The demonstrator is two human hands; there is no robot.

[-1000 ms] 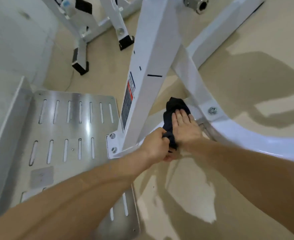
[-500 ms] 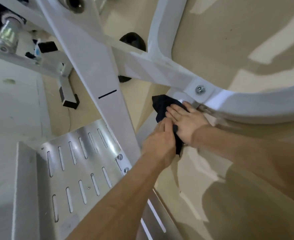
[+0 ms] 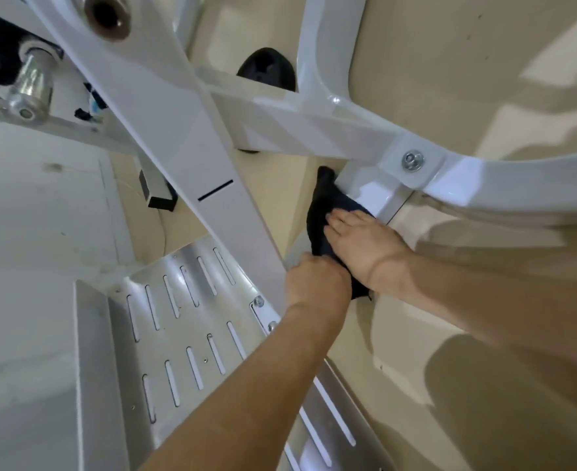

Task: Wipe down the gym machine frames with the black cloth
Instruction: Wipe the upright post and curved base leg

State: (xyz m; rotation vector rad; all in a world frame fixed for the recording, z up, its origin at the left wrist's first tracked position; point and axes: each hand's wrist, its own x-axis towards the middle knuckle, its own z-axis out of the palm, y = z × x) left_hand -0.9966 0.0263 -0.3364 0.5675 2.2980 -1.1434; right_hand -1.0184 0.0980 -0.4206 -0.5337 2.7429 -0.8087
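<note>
The black cloth [image 3: 321, 212] lies bunched against a low white bar of the gym machine frame [image 3: 378, 195], just below a bolted joint. My right hand [image 3: 365, 246] presses flat on the cloth, fingers together and pointing up-left. My left hand [image 3: 314, 280] is closed around the cloth's near end, touching the right hand. Part of the cloth is hidden under both hands. A wide white frame upright [image 3: 185, 154] slants across the view to the left of the hands.
A slotted metal footplate [image 3: 178, 334] with a raised left rim sits at lower left. A curved white frame tube [image 3: 518, 185] arcs to the right. A black rubber foot [image 3: 266, 68] rests on the beige floor behind. A chrome peg [image 3: 32, 90] juts out at upper left.
The view has swung and moved closer to the frame. Both hands stay on the cloth, which has slid a little further along the low bar toward the bolted joint.
</note>
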